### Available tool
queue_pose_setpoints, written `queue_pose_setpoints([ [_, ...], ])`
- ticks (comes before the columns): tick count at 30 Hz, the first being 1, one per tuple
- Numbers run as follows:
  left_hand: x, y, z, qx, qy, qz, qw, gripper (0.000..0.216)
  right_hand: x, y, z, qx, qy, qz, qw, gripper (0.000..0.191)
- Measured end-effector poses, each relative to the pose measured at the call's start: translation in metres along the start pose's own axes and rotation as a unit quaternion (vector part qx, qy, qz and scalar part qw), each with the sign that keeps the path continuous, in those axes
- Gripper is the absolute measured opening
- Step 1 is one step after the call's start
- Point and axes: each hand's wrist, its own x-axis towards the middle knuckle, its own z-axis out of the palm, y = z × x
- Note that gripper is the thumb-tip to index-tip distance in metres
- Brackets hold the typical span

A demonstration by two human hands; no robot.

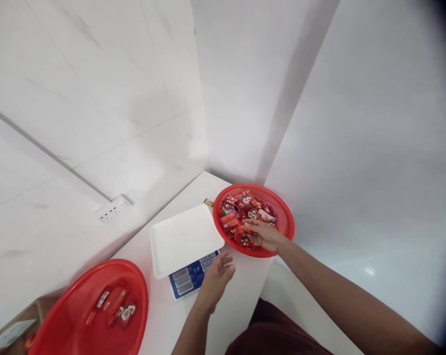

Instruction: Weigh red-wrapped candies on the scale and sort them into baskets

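My right hand (264,235) reaches into a round red mesh basket (290,223) heaped with wrapped sweets in mostly red wrappers. Its fingertips close around a shiny orange-red wrapped candy (244,230) at the top of the heap. My left hand (218,277) hovers beside the number keys of a digital scale (190,276), holding nothing, with its fingers apart and slightly curled. The scale's white weighing pan (188,240) is bare and partly covers the blue panel.
A large red basin (78,315) with several red-wrapped sweets (115,304) is at lower left. Behind it is a cardboard box (23,323). A small yellow packet (208,202) lies by the basket on the white table (204,185). Walls border the table, one with a socket strip (114,209).
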Motion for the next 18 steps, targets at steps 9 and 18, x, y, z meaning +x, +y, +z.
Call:
queue_pose_setpoints([
  [9, -0.004, 0.014, 0.007, -0.208, 0.086, 0.024, 0.974, 0.038, -0.048, -0.02, 0.061, 0.227, -0.119, 0.094, 0.962, 0.021],
  [18, -0.019, 0.008, -0.01, -0.309, 0.141, 0.009, 0.94, 0.031, -0.052, -0.001, 0.062, 0.229, -0.101, 0.114, 0.961, 0.028],
])
